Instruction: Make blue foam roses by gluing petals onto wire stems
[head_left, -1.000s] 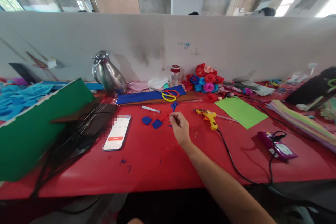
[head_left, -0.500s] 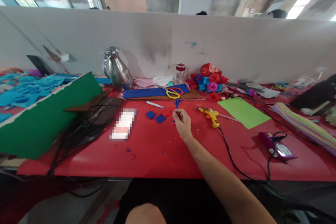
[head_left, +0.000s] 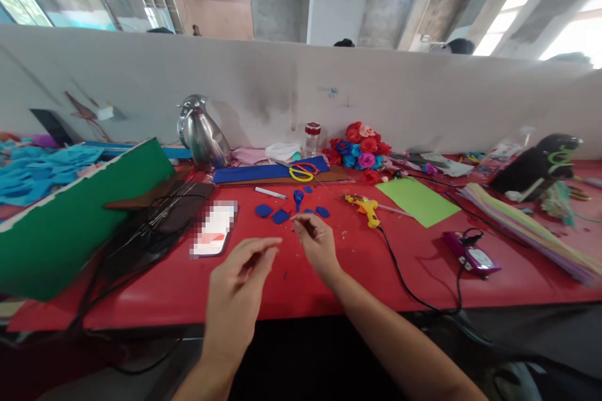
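Note:
My right hand is over the middle of the red table, thumb and fingertips pinched together; anything between them is too small to name. Just beyond its fingertips is a small blue rolled piece. To the left my left hand is raised nearer the front edge, thumb and fingers curved towards each other with a small gap and nothing seen between them. Cut blue pieces lie flat around the rolled one, with another blue piece further left.
A yellow glue gun with a black cord lies right of my hands, near a green sheet. Behind are scissors, a jar, paper flowers and a steel jug. A phone lies left.
My left hand has come into view from below. My right hand has drawn slightly back, and the blue rolled piece and more blue pieces now show. The view has shifted.

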Demonstrator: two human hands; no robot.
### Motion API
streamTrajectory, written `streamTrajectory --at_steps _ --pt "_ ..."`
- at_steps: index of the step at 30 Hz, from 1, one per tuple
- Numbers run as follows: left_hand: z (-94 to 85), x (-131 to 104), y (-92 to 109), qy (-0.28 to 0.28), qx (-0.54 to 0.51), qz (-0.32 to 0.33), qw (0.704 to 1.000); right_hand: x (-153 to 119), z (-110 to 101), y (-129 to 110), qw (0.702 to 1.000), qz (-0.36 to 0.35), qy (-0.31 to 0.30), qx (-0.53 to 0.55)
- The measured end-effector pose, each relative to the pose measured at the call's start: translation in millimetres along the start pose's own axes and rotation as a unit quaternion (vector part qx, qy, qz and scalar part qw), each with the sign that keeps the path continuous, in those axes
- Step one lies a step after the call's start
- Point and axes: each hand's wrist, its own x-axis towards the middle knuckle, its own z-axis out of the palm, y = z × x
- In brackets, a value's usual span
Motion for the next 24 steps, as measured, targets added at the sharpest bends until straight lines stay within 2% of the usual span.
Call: streamTrajectory --at_steps 3,6,10,15,20,24 --pt "30.5 26.3 20.5 -0.043 0.039 0.005 0.998 -18.8 3.5 -6.0 1.0 0.004 0.005 0.015" --pt "40.3 32.5 20.5 -0.048 0.035 0.011 0.998 -29.3 4.5 -5.7 1.0 0.004 0.024 0.015" --pt "40.0 32.3 13.8 -0.041 0.012 0.0 0.999 -35.6 5.2 -3.8 0.999 -0.024 0.028 -0.017" --pt "45.4 36.2 15.2 -0.038 -0.069 -0.057 0.995 -36.8 8.3 1.6 0.997 -0.037 0.018 -0.067" --pt "45.2 53.4 11.2 -0.001 -0.2 -0.115 0.973 -35.4 2.3 6.2 0.989 -0.028 -0.055 -0.135" --pt "30.1 75.9 11.3 0.023 -0.31 -0.106 0.945 -27.5 -18.2 10.7 0.967 -0.009 -0.093 -0.235"
